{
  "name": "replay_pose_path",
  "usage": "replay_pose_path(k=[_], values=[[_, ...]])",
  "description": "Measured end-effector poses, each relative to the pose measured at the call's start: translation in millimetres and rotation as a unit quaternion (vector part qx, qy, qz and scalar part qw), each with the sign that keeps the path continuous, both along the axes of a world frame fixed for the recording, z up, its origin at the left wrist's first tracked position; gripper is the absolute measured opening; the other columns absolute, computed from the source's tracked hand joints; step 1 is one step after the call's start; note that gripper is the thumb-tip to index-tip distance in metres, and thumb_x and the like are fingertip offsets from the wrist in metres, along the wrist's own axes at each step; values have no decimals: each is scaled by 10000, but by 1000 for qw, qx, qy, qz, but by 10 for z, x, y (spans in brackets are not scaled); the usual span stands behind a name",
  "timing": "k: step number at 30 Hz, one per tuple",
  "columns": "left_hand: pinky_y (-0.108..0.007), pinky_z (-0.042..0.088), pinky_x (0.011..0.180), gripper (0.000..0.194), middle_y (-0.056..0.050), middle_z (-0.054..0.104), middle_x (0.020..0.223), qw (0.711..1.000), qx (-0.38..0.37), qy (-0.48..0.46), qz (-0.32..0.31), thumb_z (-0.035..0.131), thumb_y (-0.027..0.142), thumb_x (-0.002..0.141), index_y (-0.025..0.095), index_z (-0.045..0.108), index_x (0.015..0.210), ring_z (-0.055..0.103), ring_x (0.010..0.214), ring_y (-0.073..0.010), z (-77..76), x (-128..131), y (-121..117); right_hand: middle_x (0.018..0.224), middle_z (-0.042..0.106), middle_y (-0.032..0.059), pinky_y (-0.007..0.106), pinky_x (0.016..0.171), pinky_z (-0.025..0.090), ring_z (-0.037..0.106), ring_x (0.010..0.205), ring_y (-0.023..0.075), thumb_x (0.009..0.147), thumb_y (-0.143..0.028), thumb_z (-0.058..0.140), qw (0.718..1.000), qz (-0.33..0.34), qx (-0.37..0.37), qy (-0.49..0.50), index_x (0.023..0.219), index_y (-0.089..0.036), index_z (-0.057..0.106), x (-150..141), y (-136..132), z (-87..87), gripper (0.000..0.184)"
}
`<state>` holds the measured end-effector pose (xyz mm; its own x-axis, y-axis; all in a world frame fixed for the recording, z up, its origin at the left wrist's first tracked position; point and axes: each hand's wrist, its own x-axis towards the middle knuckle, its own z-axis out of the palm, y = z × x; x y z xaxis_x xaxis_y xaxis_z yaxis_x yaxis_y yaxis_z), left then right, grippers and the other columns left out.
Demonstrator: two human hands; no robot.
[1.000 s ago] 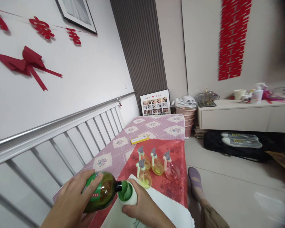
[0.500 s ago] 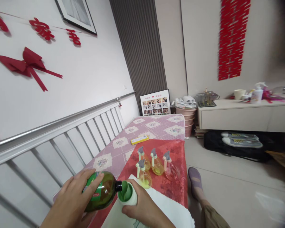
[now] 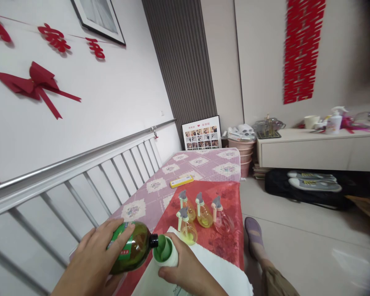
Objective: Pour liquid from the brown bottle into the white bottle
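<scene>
My left hand [image 3: 97, 250] is wrapped round a green-brown bottle [image 3: 138, 248] with a green label, tipped almost onto its side. Its black neck sits at the rim of a small white cup [image 3: 169, 261] with green inside, gripped by my right hand [image 3: 188, 257]. Whether liquid is flowing I cannot tell. Just beyond my right hand stand several clear spray bottles: a green-trimmed one [image 3: 188, 232] nearest, another green-trimmed one [image 3: 204, 216] behind it, and a pink-trimmed one [image 3: 222, 220] at the right. Yellowish liquid shows low in the green-trimmed ones.
A red cloth [image 3: 225, 193] and a white sheet [image 3: 222, 267] cover part of the patterned purple table [image 3: 200, 162]. A yellow and white box [image 3: 181, 181] lies farther back. White railings [image 3: 111, 176] run along the left. A low cabinet [image 3: 302, 152] stands at the right.
</scene>
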<state>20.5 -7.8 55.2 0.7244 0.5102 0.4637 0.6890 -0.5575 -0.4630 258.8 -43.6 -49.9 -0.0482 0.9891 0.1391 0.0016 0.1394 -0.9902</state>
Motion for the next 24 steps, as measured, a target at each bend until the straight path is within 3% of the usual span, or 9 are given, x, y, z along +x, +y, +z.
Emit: replay_pose_path(k=[24], values=[[-494, 481, 974, 718, -83, 616, 1344, 1000, 9, -2, -4, 581, 208, 713, 375, 407, 1390, 594, 1204, -301, 34, 12, -11, 966, 670, -36, 296, 804, 485, 632, 927, 211, 574, -140, 746, 1000, -1, 4, 5, 1073, -250, 627, 5, 10, -12, 524]])
